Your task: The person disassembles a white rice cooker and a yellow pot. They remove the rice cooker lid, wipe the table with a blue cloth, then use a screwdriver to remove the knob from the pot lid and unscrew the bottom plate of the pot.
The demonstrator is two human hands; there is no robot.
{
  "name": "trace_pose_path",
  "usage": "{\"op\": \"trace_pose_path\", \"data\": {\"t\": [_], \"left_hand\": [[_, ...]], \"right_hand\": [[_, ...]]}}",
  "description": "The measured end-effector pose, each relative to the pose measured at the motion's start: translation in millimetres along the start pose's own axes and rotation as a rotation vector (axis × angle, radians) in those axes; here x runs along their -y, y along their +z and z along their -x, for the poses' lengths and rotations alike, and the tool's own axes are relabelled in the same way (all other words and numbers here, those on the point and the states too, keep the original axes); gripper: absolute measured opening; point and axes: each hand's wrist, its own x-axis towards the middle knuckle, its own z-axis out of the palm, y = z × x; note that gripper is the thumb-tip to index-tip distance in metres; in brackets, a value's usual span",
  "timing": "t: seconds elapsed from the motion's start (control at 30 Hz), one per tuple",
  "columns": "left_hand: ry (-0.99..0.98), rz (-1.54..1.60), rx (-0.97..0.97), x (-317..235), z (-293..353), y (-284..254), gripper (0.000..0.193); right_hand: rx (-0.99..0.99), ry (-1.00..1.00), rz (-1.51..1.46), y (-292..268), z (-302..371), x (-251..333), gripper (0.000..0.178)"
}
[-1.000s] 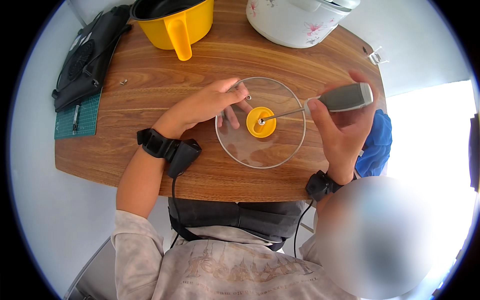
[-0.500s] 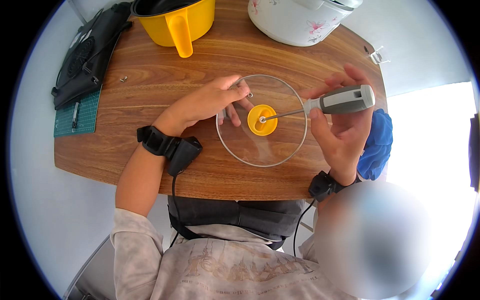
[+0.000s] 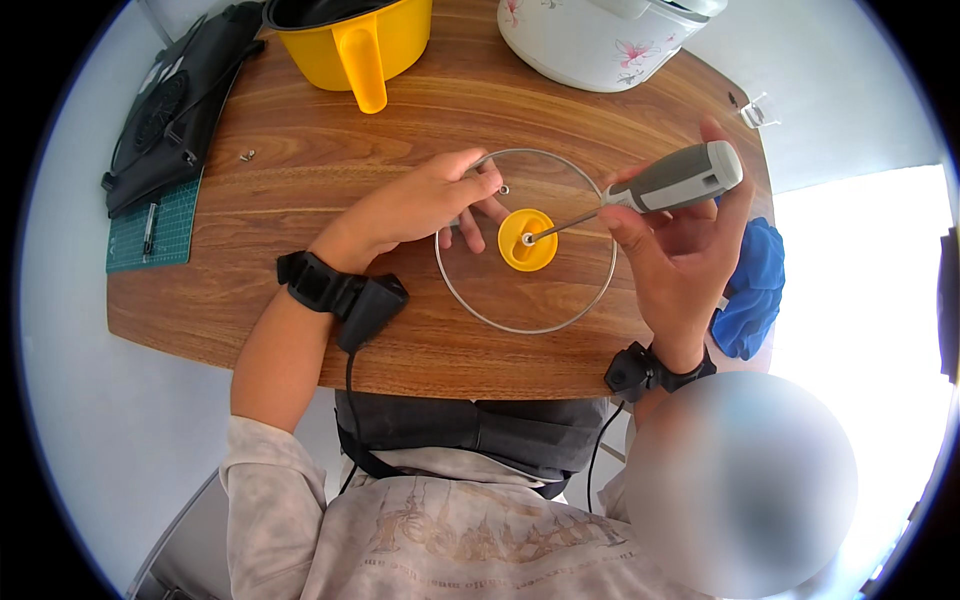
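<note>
A round glass lid (image 3: pixel 545 325) with a metal rim is in front of me, a yellow knob (image 3: pixel 540 258) at its middle. My left hand (image 3: pixel 462 200) grips the lid's left edge, thumb on top and fingers showing through the glass beneath. In my right hand (image 3: pixel 690 235) is a grey and white screwdriver (image 3: pixel 672 180); its handle lies between thumb and fingers. The screwdriver's shaft slants down to the left, and its tip meets the screw (image 3: pixel 528 239) in the knob's centre. A small vent ring (image 3: pixel 504 189) shows on the glass near my left thumb.
Behind the lid stand a yellow pot (image 3: pixel 385 55) with a handle and a white floral cooker (image 3: pixel 585 50). A black device (image 3: pixel 165 110) and a green cutting mat (image 3: pixel 125 240) with a pen lie left. Small screws (image 3: pixel 248 155) rest on the wooden table (image 3: pixel 290 130); blue cloth (image 3: pixel 752 290) lies right.
My right hand has turned about the screwdriver handle, which now tilts further up and slightly left. The tip stays at the knob's centre. The lid and my left hand have barely shifted.
</note>
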Motion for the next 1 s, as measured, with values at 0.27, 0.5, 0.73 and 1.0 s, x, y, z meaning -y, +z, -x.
{"op": "trace_pose_path", "data": {"t": [0.27, 0.5, 0.73, 1.0], "left_hand": [[-0.015, 0.008, -0.02, 2, 0, 0, 0.072], [0.014, 0.001, -0.021, 2, -1, 0, 0.06], [0.015, 0.027, -0.007, -1, 0, -1, 0.045], [0.207, 0.166, -0.106, -19, 20, -2, 0.034]], "right_hand": [[0.187, 0.033, -0.017, -3, -1, 10, 0.077], [0.138, 0.123, -0.031, -7, -6, 8, 0.068], [-0.142, 0.087, -0.273, -31, -17, 0, 0.062], [-0.463, 0.048, -0.475, -63, -24, -17, 0.049]]}}
